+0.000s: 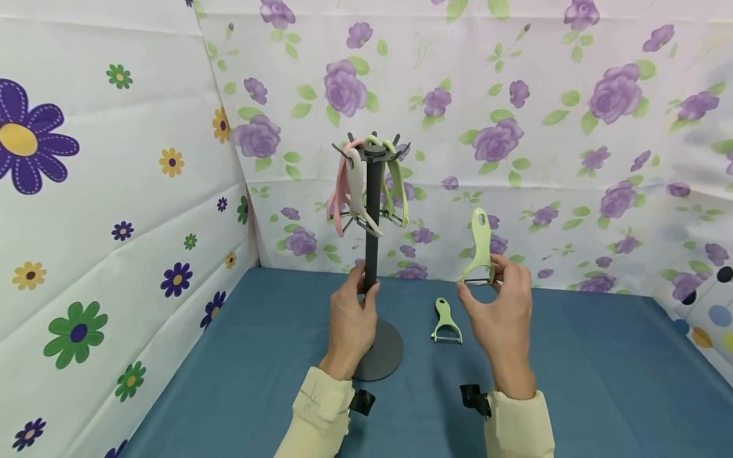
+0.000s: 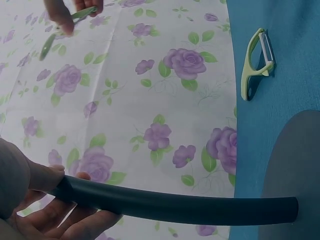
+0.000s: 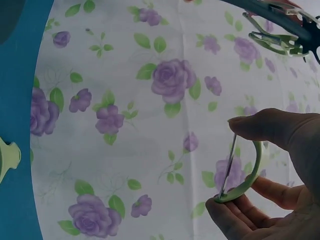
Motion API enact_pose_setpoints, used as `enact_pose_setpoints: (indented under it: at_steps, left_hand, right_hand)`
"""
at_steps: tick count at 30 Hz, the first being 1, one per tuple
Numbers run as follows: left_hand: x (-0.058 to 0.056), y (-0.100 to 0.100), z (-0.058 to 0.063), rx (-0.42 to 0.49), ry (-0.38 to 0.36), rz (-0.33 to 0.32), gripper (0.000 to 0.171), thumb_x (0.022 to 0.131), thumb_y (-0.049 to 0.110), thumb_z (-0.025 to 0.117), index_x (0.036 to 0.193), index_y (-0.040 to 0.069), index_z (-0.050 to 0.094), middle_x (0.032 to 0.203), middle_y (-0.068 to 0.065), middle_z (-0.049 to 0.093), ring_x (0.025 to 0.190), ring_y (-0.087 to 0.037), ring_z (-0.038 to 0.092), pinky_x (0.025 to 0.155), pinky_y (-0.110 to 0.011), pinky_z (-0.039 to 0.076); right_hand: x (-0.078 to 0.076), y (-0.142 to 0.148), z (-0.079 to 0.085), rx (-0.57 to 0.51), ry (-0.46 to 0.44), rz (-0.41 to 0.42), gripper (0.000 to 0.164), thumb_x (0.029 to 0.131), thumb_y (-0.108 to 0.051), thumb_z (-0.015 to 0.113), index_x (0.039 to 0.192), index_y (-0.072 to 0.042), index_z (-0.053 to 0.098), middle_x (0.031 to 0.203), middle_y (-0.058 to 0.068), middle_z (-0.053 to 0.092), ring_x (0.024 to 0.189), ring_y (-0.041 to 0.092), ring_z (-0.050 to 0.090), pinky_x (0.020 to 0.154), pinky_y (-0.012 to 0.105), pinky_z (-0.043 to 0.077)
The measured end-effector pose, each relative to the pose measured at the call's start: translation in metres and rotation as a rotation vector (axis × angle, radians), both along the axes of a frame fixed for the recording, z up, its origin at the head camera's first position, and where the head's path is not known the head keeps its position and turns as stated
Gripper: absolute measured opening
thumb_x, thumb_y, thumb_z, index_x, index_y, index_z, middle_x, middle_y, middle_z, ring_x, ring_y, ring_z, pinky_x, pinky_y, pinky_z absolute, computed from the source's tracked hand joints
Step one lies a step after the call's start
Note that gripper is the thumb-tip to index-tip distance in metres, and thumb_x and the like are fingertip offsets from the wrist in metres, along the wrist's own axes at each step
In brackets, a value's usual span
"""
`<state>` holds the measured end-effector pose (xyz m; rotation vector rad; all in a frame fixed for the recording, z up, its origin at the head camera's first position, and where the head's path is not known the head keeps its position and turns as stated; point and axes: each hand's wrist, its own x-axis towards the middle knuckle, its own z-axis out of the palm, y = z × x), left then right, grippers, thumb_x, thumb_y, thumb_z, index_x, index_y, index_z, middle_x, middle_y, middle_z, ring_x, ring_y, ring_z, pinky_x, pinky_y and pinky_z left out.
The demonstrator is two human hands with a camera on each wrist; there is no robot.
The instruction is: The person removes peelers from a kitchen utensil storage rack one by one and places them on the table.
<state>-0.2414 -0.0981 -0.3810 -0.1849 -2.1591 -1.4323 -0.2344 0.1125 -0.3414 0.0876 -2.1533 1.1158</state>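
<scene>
My left hand point(image 1: 350, 321) grips the dark post point(image 2: 175, 204) of an upright rack, below its hooked top point(image 1: 375, 151). Pink, white and green peelers hang from those hooks; a white peeler point(image 1: 355, 184) faces me and a green peeler point(image 1: 399, 184) hangs at the right. To the right of the rack, my right hand point(image 1: 504, 315) pinches a green peeler point(image 1: 481, 245) by the two ends of its blade head, its handle pointing up. In the right wrist view, thumb and fingers span the blade point(image 3: 228, 167). Another green peeler point(image 1: 443, 321) lies on the table between the hands.
The rack's round grey base point(image 1: 380, 353) stands on a blue tablecloth point(image 1: 601, 375). Flower-patterned cloth point(image 1: 550, 140) rises behind the table, with a second flowered sheet point(image 1: 143, 254) along the left side. Dotted fabric point(image 1: 712, 305) borders the right.
</scene>
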Motion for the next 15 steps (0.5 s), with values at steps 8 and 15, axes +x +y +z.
enact_pose_setpoints:
  at_steps: [8, 15]
  left_hand:
    - [0.001, 0.001, 0.002, 0.006, -0.012, 0.001, 0.041, 0.103, 0.012, 0.061, 0.144, 0.012, 0.056, 0.107, -0.011, 0.070, 0.101, -0.024, 0.071, 0.090, -0.040, 0.063]
    - [0.001, 0.002, 0.003, 0.006, -0.017, 0.008, 0.041, 0.103, 0.012, 0.061, 0.144, 0.013, 0.056, 0.108, -0.011, 0.070, 0.101, -0.023, 0.071, 0.091, -0.039, 0.063]
  right_hand:
    - [-0.004, 0.006, -0.004, 0.026, -0.087, -0.023, 0.066, 0.085, -0.008, 0.083, 0.142, 0.002, 0.051, 0.131, 0.027, 0.049, 0.108, 0.042, 0.055, 0.094, 0.058, 0.051]
    - [-0.010, 0.013, -0.012, 0.024, -0.133, -0.045, 0.065, 0.086, -0.009, 0.082, 0.142, 0.002, 0.051, 0.127, 0.026, 0.049, 0.107, 0.039, 0.052, 0.089, 0.056, 0.048]
